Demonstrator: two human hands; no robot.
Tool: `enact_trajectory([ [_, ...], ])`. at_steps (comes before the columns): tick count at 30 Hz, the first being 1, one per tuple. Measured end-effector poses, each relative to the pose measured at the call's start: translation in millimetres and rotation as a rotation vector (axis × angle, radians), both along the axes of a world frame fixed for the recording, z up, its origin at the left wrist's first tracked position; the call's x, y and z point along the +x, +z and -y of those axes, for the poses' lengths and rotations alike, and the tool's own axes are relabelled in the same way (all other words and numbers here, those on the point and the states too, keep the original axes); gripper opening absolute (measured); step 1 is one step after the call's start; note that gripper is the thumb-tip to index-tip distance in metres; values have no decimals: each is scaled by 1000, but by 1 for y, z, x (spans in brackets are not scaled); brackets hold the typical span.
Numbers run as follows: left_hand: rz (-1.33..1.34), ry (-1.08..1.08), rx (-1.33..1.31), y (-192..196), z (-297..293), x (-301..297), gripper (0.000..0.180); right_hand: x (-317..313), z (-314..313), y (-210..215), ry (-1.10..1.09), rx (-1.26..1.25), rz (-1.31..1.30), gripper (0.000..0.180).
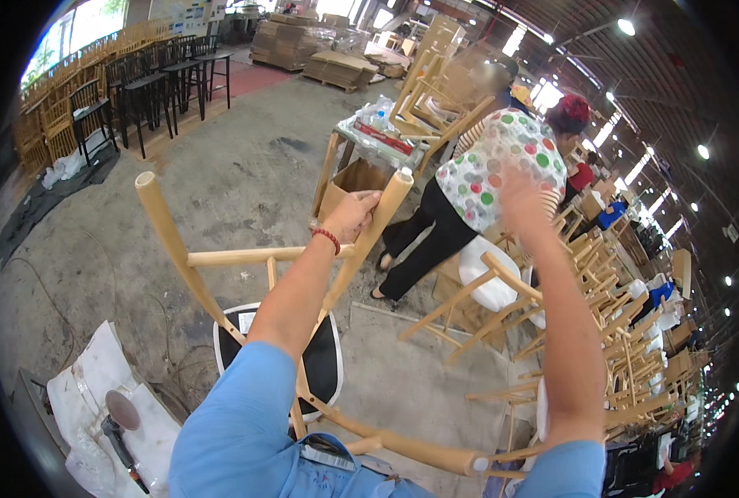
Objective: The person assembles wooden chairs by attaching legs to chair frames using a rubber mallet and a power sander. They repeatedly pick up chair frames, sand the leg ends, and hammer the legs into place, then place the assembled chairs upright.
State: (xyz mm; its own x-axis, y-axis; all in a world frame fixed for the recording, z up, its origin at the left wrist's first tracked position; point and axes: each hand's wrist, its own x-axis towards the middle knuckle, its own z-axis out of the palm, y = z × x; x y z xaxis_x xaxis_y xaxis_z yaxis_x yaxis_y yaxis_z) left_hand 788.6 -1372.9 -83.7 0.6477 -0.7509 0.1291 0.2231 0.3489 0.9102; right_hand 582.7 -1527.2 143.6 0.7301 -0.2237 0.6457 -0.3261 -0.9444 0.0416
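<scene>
A light wooden chair point(261, 256) is tipped over in front of me, its legs pointing up and away. My left hand point(351, 217), below a red bead bracelet, is closed around the leg point(392, 196) on the right, just under its pale foot cap. Lower down, the black underside of the seat point(326, 365) shows, partly covered by my left arm. My right hand point(522, 197) is raised off to the right, away from the chair. It is smeared by motion, so its fingers and anything in them cannot be made out.
A person in a dotted shirt point(502, 162) bends beside a small work table point(342, 166). Upturned wooden chairs point(511, 295) crowd the right. A disc sander point(120, 423) lies on white sheeting at lower left. Black chairs point(166, 79) and cardboard stacks point(291, 41) stand farther back.
</scene>
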Motion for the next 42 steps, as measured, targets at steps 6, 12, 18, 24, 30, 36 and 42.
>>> enact_trajectory([
  [6,-55,118,-4,-6,-15,11,32,-70,-33,24,-11,859,-254,47],
  [12,-67,206,-44,-10,-16,4,31,-28,-47,30,282,794,362,39],
  [18,-152,335,-16,-12,-11,-20,29,-61,-2,-34,19,379,-381,42],
  [24,-692,575,-240,-52,-36,-36,23,-166,-47,-22,-58,1134,246,34],
  [30,-547,444,-254,-31,-93,-82,14,-207,-108,-21,379,1304,466,19],
  [36,832,259,4,107,-112,-286,29,-286,-161,-29,362,1246,363,25],
  [42,1448,200,134,214,-169,-372,34,-298,-206,-9,540,1204,281,24],
])
